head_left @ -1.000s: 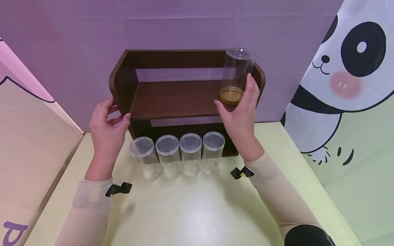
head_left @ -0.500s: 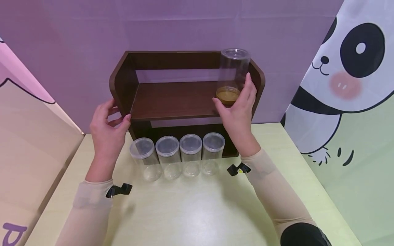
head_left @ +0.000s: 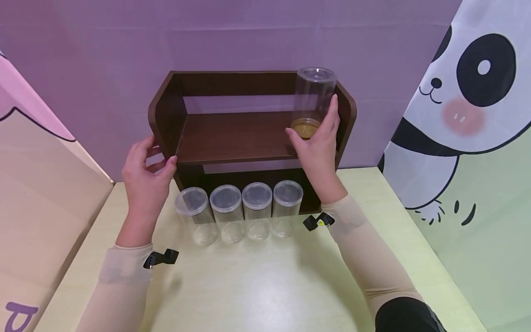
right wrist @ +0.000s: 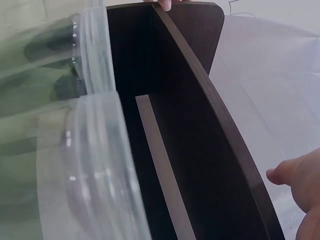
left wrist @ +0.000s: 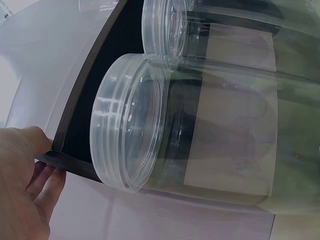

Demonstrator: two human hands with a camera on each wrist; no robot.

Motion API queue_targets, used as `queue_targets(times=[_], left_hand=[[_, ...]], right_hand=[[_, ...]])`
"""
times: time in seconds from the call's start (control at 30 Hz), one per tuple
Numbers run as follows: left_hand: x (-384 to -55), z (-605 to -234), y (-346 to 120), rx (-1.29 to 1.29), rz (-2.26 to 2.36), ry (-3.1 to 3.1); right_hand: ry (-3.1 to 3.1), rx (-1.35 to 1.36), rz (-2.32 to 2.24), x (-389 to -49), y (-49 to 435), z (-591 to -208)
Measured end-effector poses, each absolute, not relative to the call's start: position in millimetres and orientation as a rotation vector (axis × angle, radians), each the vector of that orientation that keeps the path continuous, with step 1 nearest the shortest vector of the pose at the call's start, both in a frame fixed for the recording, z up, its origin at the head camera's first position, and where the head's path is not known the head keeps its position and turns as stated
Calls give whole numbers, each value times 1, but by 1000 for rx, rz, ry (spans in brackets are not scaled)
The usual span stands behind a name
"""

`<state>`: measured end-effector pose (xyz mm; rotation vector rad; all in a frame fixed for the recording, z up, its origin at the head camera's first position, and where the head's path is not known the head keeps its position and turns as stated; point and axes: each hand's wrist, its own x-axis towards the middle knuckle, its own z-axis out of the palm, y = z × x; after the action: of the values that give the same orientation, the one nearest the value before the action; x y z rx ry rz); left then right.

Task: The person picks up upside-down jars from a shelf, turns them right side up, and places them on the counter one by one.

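Note:
My left hand grips the left side of a dark brown two-tier shelf, its thumb on the front edge and fingers behind the side panel. On the right end of the upper board stands a clear plastic jar, upright, with a golden-brown lower end. My right hand holds this jar low down, thumb at its front left and fingers along its right side. Only the thumb and part of the palm show in the right wrist view. In the left wrist view, thumb and fingers pinch the shelf's corner.
Several clear jars with translucent lids stand in a row before the lower tier, on a pale wooden table. A purple backdrop hangs behind. A panda-printed panel lies to the right, and a pale panel to the left.
The right hand and the upper jar have shifted a little left along the board, mostly in the first half second. The left hand keeps its grip on the shelf.

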<state>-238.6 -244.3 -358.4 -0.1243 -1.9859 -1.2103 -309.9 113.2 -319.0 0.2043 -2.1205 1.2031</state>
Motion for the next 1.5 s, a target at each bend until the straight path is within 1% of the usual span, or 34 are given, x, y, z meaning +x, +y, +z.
queue_targets(times=[0.37,0.73,0.83,1.1,1.5], left_hand=[[-240,-359,-245,-117,-1196,-1994],[-240,-359,-244,-114,-1185,-2002],[-240,-359,-243,-110,-1183,-2004],[-241,-359,-241,-120,-1179,-1993],[-238,-361,-241,-99,-1203,-1983]], right_hand=[[-2183,117,1201,-319,114,-313],[-2164,156,1221,-321,116,-315],[-2137,208,1233,-321,119,-318],[-2057,462,1395,-313,129,-323],[-2056,689,1504,-284,132,-324]])
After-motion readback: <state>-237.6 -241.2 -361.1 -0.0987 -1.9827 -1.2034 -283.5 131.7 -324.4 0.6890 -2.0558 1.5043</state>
